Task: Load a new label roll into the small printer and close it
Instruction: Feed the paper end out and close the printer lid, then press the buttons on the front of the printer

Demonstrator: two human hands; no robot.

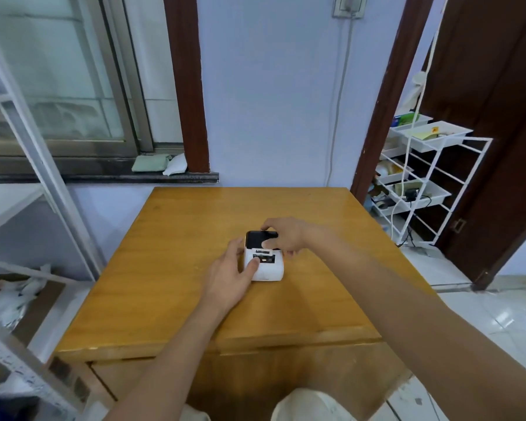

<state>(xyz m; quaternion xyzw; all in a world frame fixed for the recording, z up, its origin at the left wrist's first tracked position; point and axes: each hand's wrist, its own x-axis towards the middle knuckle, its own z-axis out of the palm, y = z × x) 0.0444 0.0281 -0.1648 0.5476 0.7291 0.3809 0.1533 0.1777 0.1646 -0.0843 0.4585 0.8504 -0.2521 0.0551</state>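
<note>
A small white label printer with a dark lid sits in the middle of the wooden table. My left hand wraps around its left side, thumb pressed on the top near the front panel. My right hand reaches over from the right, fingers curled on the dark lid's far edge and right side. The lid looks down or nearly down; I cannot tell whether it is latched. No label roll is visible.
A white wire rack with trays of small items stands to the right of the table by a brown door. A white metal shelf frame stands at the left. A window sill lies behind the table.
</note>
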